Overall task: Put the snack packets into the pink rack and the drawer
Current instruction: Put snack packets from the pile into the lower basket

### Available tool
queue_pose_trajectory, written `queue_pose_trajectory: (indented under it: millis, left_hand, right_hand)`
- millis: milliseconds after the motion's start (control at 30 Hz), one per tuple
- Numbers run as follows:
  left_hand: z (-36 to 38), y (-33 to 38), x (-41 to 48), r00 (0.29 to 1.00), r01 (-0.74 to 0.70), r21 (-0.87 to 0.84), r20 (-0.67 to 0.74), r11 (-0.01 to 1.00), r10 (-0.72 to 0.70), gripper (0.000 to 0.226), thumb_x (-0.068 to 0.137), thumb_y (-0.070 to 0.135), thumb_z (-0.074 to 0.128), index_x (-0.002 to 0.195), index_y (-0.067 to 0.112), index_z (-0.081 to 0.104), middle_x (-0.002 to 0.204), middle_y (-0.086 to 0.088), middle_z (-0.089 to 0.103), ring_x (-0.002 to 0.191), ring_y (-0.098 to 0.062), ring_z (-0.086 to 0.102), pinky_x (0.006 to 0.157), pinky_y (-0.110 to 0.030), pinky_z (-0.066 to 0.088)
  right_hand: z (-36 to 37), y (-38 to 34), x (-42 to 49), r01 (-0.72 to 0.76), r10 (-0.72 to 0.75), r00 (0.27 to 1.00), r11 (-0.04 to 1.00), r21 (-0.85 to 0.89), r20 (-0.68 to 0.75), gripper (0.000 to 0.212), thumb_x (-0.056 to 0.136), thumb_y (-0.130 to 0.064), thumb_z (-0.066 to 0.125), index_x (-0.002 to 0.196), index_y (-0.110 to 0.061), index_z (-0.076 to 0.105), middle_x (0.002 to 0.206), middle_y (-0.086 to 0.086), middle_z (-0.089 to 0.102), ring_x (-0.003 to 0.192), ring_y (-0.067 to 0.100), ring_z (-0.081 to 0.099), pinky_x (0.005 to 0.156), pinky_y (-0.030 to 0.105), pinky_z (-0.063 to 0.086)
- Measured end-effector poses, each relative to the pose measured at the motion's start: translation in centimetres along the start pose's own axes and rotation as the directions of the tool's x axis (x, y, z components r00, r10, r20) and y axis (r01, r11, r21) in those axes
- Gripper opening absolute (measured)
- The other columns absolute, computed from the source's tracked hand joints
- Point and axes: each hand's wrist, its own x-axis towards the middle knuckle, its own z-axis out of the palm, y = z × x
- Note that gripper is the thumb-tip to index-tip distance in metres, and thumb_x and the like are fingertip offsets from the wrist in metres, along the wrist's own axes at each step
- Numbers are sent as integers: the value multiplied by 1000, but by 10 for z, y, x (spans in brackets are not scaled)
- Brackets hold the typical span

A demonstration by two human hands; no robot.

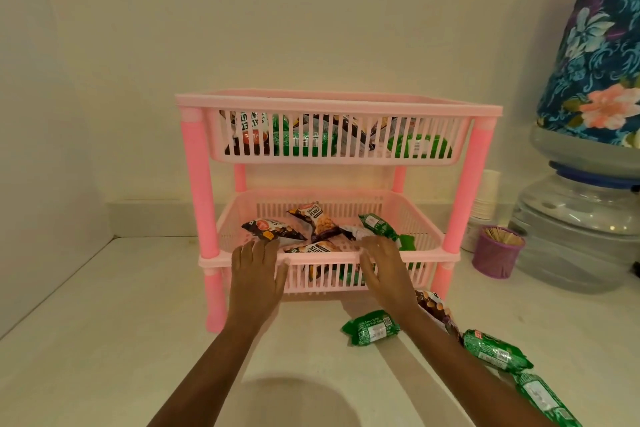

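A two-tier pink rack (467,184) stands on the white counter against the wall. Its top basket (337,104) holds dark and green snack packets. The lower basket (412,218) holds dark peanut packets (313,217) and a green packet (377,227). My left hand (256,274) and my right hand (384,270) both rest with straight fingers on the lower basket's front rim. On the counter to the right lie a green packet (370,326), a dark peanut packet (434,307) partly behind my right forearm, and more green packets (495,350). No drawer is in view.
To the right stand a water dispenser bottle (571,236) under a floral cover (599,55), a purple toothpick holder (497,255) and stacked paper cups (486,194). Walls close the left and back sides. Bare counter (104,340) lies to the left and front.
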Motion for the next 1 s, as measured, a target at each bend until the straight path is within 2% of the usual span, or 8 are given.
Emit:
queue_pose_trajectory:
  millis: [200,367,467,567,633,700,867,1000]
  left_hand:
    - [8,-3,-28,999,2,57,34,998,-4,71,95,47,1,132,5,45,132,-25,53,124,-42,49,114,-38,-1]
    - [8,-4,-39,999,-23,-32,-33,999,22,52,96,39,13,134,8,28,136,-23,50,131,-32,29,114,-34,-2]
    - [11,-4,-40,995,-33,-4,-94,999,33,51,92,32,27,132,4,41,131,-23,55,124,-40,48,116,-43,17]
    - [7,-4,-37,996,-31,32,-84,999,33,53,81,26,39,119,-5,57,121,-23,63,110,-41,60,88,-58,47]
    - [2,-4,-34,996,-45,89,-72,995,52,48,75,22,61,113,-7,62,114,-22,67,104,-39,65,79,-57,52]
    - [-1,-3,-33,998,-47,123,-42,991,53,59,54,12,84,107,-8,65,108,-22,69,98,-38,67,74,-55,54]
    - [-6,1,-32,997,-59,162,-46,985,67,65,42,6,87,102,-7,68,102,-21,72,93,-36,70,72,-51,57]
    - [-12,-2,-28,997,-67,170,-35,983,74,62,41,8,89,98,-4,70,96,-18,74,87,-32,72,69,-46,59]
  right_hand:
    - [2,20,-78,429,-382,891,886,-177,246,26,79,-24,47,104,-23,56,104,4,69,96,15,64,79,34,56]
    - [5,35,-93,304,-161,885,910,-282,436,56,65,-15,69,119,-25,56,116,0,65,110,16,59,94,47,50]
    - [7,35,-89,232,-33,886,896,-379,463,58,75,-16,68,129,-27,51,126,1,59,121,22,54,105,51,40]
    - [10,28,-84,202,14,878,895,-397,478,55,85,-29,62,136,-27,41,128,-3,55,121,20,51,103,44,40]
    - [9,26,-85,182,26,877,905,-384,479,52,92,-33,50,141,-25,33,136,-3,46,128,18,40,107,42,32]
    - [8,25,-82,222,-2,876,889,-400,482,54,76,-35,71,126,-26,53,120,-4,60,112,16,56,93,43,46]
    - [11,11,-89,167,-29,894,948,-271,448,52,78,-18,61,128,-23,52,121,-1,58,113,21,53,88,35,46]
    - [-2,-13,-77,229,-165,932,958,-171,322,63,45,-21,88,105,-18,67,92,-4,69,82,13,69,61,20,56]
